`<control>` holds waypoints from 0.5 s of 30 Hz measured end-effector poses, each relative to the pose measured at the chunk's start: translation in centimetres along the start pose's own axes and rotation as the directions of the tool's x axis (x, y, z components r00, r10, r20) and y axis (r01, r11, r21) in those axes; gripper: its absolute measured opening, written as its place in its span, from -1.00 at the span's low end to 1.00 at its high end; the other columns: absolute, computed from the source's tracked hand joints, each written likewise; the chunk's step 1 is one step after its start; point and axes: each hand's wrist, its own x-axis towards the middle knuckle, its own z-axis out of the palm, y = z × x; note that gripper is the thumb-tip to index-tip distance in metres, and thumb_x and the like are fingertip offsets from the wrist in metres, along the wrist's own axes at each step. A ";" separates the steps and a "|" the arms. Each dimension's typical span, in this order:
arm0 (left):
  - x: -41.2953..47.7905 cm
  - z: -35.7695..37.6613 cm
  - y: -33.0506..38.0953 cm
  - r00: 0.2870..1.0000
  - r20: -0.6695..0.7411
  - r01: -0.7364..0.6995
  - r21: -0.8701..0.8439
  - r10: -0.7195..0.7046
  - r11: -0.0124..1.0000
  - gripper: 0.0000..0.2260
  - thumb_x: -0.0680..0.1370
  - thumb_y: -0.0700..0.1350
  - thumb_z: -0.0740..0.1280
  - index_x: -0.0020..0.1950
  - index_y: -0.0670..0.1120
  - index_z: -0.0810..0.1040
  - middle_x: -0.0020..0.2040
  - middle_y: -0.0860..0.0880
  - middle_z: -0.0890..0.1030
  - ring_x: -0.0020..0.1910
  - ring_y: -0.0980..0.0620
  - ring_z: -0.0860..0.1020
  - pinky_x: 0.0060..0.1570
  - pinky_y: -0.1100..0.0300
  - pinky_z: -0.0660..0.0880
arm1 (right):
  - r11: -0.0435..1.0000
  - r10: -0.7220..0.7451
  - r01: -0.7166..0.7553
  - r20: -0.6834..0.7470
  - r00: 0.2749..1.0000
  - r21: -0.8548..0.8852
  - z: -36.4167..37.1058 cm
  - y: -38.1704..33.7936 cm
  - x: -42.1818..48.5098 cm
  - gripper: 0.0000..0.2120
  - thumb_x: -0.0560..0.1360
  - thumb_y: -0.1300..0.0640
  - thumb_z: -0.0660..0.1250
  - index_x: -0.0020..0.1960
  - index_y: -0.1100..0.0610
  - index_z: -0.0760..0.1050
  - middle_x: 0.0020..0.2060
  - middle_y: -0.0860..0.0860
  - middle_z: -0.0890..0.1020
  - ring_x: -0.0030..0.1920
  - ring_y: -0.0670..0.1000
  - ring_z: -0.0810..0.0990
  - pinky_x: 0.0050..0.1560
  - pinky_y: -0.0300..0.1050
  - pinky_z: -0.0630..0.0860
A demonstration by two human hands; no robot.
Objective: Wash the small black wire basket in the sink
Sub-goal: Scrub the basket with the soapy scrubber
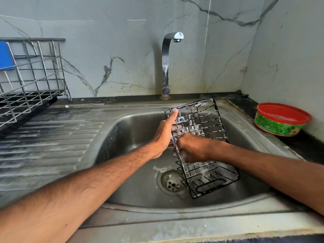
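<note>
1. The black wire basket is held tilted above the steel sink. Its far end is raised towards the faucet and its near end is lowered beside the drain. Suds are seen clinging to many of its wires.
2. The basket's left edge is gripped by the left hand. The thumb is laid straight along the front of the rim, and the fingers are only partly seen behind the mesh, so the wire is pinched between thumb and fingers.
3. The right hand is set against the front of the mesh, about midway along the basket. Its fingers are curled into a fist among foam, and whether anything is clutched inside cannot be told.
4. A wet, ribbed drainboard is joined to the left of the bowl.
5. A metal dish rack is placed at the far left, with a blue item inside it.
6. A green tub with a red lid is set on the dark counter to the right of the sink, near the corner of the wall.
</note>
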 end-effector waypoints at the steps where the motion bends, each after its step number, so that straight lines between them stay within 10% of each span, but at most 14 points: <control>1: -0.2 0.1 0.1 1.000 0.011 -0.003 0.017 0.003 1.000 -0.43 0.69 0.30 0.05 0.63 0.07 0.30 0.55 -0.05 0.45 0.38 -0.02 0.53 0.52 -0.20 0.28 | 1.000 -0.016 0.016 0.021 1.000 -0.001 -0.1 0.2 -0.2 -0.91 0.50 0.34 0.42 -0.09 0.18 0.57 -0.18 -0.11 0.51 -0.21 -0.11 0.57 -0.36 -0.43 0.40; 7: -0.3 0.4 0.1 1.000 -0.009 -0.016 0.087 0.017 0.996 -0.27 0.53 0.55 0.09 0.38 0.04 0.56 0.40 -0.13 0.58 0.37 0.00 0.54 0.50 -0.17 0.32 | 0.990 -0.035 -0.005 -0.283 0.959 -0.139 -2.0 1.5 0.4 -0.92 0.57 0.18 0.38 0.02 0.20 0.59 -0.05 0.05 0.59 -0.18 0.04 0.66 -0.21 -0.12 0.64; 11: -0.2 0.4 0.1 0.999 0.024 -0.047 0.128 0.044 0.991 -0.46 0.72 0.25 0.01 0.62 0.02 0.34 0.61 -0.06 0.35 0.27 0.17 0.36 -0.12 0.27 0.56 | 0.949 0.103 -0.236 -0.502 0.859 -0.208 -3.8 2.9 -0.6 -0.89 0.65 0.18 0.23 0.14 0.18 0.46 -0.03 0.12 0.50 -0.29 0.02 0.49 -0.36 -0.10 0.50; 15: -0.3 0.5 0.2 0.998 0.042 -0.061 0.106 0.057 0.993 -0.38 0.69 0.34 0.05 0.63 0.02 0.31 0.64 -0.06 0.30 0.49 0.05 0.34 0.51 -0.20 0.29 | 0.948 0.188 -0.281 -0.443 0.877 -0.153 -2.1 3.2 0.0 -0.86 0.66 0.19 0.20 0.01 0.20 0.51 -0.03 0.04 0.49 -0.26 0.01 0.52 -0.42 -0.23 0.39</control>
